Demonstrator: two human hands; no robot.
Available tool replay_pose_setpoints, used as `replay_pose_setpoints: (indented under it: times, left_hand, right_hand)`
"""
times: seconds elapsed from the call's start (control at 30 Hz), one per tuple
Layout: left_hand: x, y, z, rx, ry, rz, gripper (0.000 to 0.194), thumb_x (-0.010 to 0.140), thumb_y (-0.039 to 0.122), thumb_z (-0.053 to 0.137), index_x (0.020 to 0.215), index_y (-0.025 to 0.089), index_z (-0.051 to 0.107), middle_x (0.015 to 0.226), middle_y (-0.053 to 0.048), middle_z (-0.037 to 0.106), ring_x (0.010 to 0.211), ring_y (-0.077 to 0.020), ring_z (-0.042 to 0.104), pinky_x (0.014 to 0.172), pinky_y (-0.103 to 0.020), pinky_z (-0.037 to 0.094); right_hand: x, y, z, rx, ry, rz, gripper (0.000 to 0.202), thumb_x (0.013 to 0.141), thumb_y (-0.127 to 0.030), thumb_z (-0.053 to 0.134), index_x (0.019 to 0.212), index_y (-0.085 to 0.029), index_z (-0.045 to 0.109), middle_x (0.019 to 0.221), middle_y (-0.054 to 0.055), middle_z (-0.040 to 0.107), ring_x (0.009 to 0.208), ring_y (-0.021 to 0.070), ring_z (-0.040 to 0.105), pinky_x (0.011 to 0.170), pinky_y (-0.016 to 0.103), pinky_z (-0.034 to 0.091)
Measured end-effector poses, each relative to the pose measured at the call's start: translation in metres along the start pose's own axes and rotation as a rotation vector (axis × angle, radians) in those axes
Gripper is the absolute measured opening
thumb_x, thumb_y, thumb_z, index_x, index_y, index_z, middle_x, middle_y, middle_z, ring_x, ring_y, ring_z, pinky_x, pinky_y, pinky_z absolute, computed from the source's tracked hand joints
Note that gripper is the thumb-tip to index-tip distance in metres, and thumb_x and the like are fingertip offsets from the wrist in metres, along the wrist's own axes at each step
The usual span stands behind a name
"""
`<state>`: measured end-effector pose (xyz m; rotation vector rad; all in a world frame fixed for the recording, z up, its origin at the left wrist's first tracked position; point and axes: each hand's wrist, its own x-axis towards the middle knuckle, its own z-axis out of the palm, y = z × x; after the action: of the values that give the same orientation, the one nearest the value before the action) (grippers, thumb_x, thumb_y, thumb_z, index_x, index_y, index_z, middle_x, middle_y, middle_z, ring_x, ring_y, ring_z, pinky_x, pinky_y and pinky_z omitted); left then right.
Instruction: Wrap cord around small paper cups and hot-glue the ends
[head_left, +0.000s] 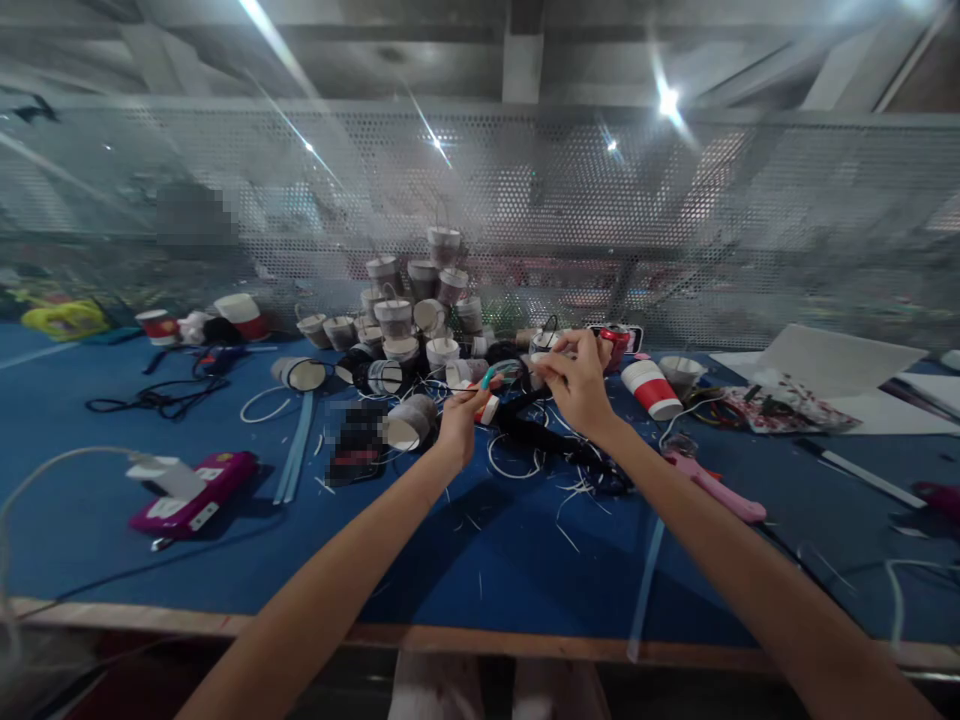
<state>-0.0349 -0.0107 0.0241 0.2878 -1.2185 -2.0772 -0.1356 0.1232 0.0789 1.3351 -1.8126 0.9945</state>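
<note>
My left hand is closed in front of the cups, above the middle of the table. From its fingertips sticks up a slim teal piece, its exact kind unclear, and a thin dark cord runs out to the left. My right hand is raised a little to the right, thumb and fingers pinched together; whatever lies between them is too small to name. Behind and between the hands stand white paper cups. A red and white cup lies partly hidden by my left hand.
Small grey-white cups with thin handles are stacked before a perforated screen. White strip scraps and black cloth lie mid-table. Pink-handled pliers, a red can and a tipped cup are right; a purple power strip is left.
</note>
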Motion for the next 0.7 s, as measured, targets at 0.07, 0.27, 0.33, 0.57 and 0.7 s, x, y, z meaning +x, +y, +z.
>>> replay_pose_setpoints:
  times: [0.07,0.27,0.33,0.57,0.7]
  left_hand:
    - [0.000,-0.001,0.001,-0.038,-0.028,-0.015,0.018,0.054,0.026,0.073,0.067,0.014,0.069,0.079,-0.006,0.069,0.087,-0.0180,0.061,0.079,-0.026,0.041]
    - [-0.004,0.002,0.006,-0.087,-0.091,-0.026,0.017,0.058,0.026,0.072,0.069,0.014,0.069,0.089,-0.008,0.069,0.099,-0.0181,0.057,0.090,-0.026,0.037]
    - [-0.004,0.003,0.007,-0.095,-0.111,-0.047,0.015,0.059,0.025,0.071,0.069,0.013,0.069,0.090,-0.008,0.069,0.099,-0.0180,0.057,0.090,-0.027,0.037]
    - [0.004,0.006,0.001,-0.182,0.013,-0.017,0.004,0.062,0.020,0.067,0.065,0.016,0.065,0.082,-0.004,0.068,0.082,-0.0133,0.060,0.077,-0.025,0.043]
    - [0.006,0.005,-0.001,-0.133,0.108,0.035,0.006,0.059,0.018,0.068,0.063,0.015,0.066,0.069,-0.002,0.067,0.071,-0.0111,0.060,0.067,-0.022,0.043]
  right_hand:
    - [0.005,0.009,0.006,0.054,0.040,0.078,0.030,0.084,-0.037,0.045,0.071,-0.020,0.066,0.091,0.005,0.045,0.088,0.0187,0.042,0.082,0.036,0.028]
    - [0.003,0.028,0.037,0.188,-0.055,0.315,0.042,0.083,-0.047,0.041,0.063,-0.019,0.064,0.082,0.004,0.050,0.086,0.0190,0.046,0.085,0.039,0.026]
    - [-0.001,0.031,0.047,0.207,-0.115,0.359,0.041,0.083,-0.046,0.041,0.063,-0.019,0.064,0.081,0.004,0.052,0.085,0.0189,0.047,0.084,0.040,0.026]
    - [-0.032,0.028,0.055,0.125,-0.335,0.298,0.034,0.083,-0.038,0.045,0.064,-0.020,0.066,0.084,0.004,0.053,0.084,0.0186,0.044,0.079,0.037,0.028]
    - [-0.049,0.007,0.038,0.023,-0.353,0.119,0.029,0.083,-0.037,0.047,0.068,-0.022,0.066,0.092,0.006,0.051,0.089,0.0208,0.037,0.077,0.037,0.029]
